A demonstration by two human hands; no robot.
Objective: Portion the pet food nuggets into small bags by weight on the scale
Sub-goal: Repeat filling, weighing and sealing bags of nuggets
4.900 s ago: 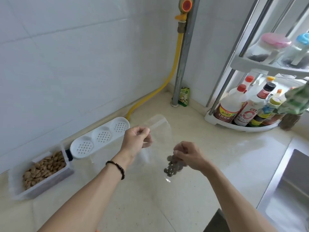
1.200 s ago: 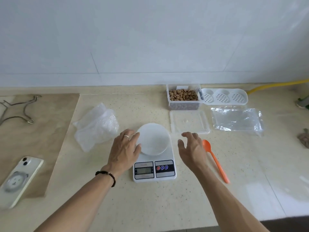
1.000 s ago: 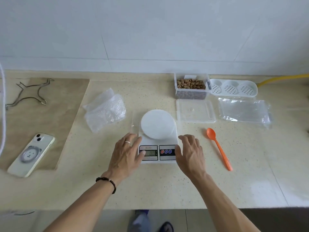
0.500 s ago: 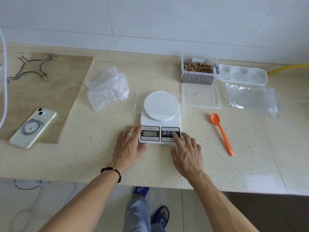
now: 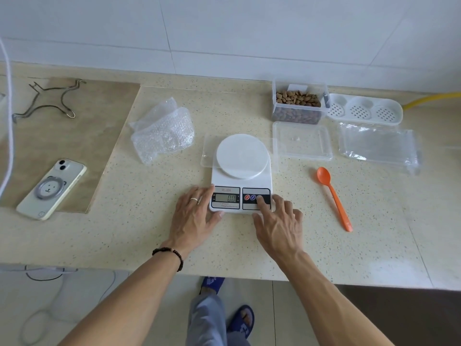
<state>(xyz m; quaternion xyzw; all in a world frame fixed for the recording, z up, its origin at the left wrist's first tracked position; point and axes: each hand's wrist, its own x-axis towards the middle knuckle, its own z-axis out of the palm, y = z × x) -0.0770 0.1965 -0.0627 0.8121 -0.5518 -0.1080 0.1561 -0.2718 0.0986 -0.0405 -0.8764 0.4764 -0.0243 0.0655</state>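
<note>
Head view, scale set up for weighing. The scale (image 5: 241, 174) sits at the middle of the bench (image 5: 374, 245), its round white plate bare, with a clear bag (image 5: 209, 152) lying flat under its far edge. The left hand (image 5: 193, 217) lies flat with fingers loosely spread, steadying the scale's near-left corner. The right hand (image 5: 278, 224) has its forefinger stretched out and pressing a button at the right of the display, the other fingers relaxed; the readout seems to show zero. The nuggets (image 5: 298, 98) fill an open clear tub (image 5: 299, 104) at about 1 o'clock from the scale, its lid (image 5: 302, 140) lying just in front of it. The orange spoon (image 5: 334, 197) lies at 3 o'clock from the right hand, long axis running from bowl at 11 o'clock to handle end at 5 o'clock. The right hand is plainly the nearer to both, so scooping likely falls to it. A stack of clear bags (image 5: 378, 145) lies at 2 o'clock.
</note>
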